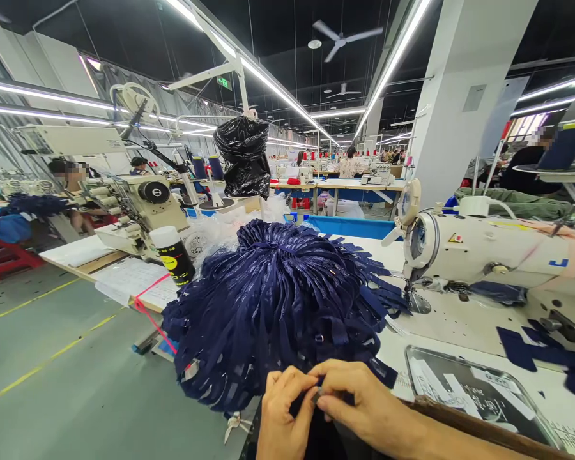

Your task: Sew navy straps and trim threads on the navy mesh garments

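At the lower middle, my left hand [285,409] is closed in a pinch, its fingertips meeting those of my right hand [357,396]. My right hand pinches as well, with thumb and forefinger together. A small greyish piece [319,391] shows between the fingertips, too small and covered to name. Just beyond both hands spreads a large heap of navy blue straps [273,300], fanned out from a gathered top. Small shiny metal or clear bits show on some strap ends. Black material lies beneath my hands.
A sewing machine [483,249] stands right, with a metal tray [479,348] of white labels before it and navy pieces [541,351] beside. At left are a spray can [172,257], papers [129,281] and another machine [158,201]. A black plastic bag [243,156] hangs behind. People sit farther back.
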The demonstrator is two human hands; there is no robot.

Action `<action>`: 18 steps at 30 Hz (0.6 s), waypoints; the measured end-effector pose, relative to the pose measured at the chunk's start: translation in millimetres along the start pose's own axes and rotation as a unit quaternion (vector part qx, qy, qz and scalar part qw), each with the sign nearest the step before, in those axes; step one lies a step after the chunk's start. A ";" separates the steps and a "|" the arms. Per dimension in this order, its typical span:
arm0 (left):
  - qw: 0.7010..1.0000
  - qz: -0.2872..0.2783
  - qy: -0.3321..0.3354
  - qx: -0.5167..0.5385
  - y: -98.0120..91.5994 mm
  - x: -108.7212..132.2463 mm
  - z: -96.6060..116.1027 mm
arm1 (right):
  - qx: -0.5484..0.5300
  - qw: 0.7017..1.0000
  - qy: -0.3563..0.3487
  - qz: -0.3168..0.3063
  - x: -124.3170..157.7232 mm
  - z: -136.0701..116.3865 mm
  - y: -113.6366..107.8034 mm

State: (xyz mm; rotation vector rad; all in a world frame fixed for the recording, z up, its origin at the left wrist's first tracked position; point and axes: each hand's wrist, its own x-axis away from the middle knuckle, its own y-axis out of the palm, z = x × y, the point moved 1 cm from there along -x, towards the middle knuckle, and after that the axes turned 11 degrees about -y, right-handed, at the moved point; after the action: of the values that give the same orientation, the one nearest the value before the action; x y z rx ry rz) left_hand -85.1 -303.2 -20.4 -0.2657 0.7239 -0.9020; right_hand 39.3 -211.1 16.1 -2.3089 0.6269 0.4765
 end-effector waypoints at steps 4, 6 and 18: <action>0.999 0.045 0.001 -0.005 1.2 3.4 -4.4 | -0.001 0.999 0.043 -0.004 -2.5 2.9 4.8; 0.995 0.068 0.024 -0.063 0.3 7.3 -9.6 | 0.008 0.998 0.057 -0.002 -1.7 7.6 2.5; 0.992 0.009 0.059 -0.115 2.8 11.6 0.9 | 0.245 0.962 -0.124 0.009 8.1 15.9 5.4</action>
State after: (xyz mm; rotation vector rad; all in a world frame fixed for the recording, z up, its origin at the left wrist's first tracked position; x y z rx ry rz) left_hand -78.0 -310.8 -26.5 -0.4118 0.9406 -0.8224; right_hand 40.4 -205.9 -1.8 -1.7452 0.5672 0.5399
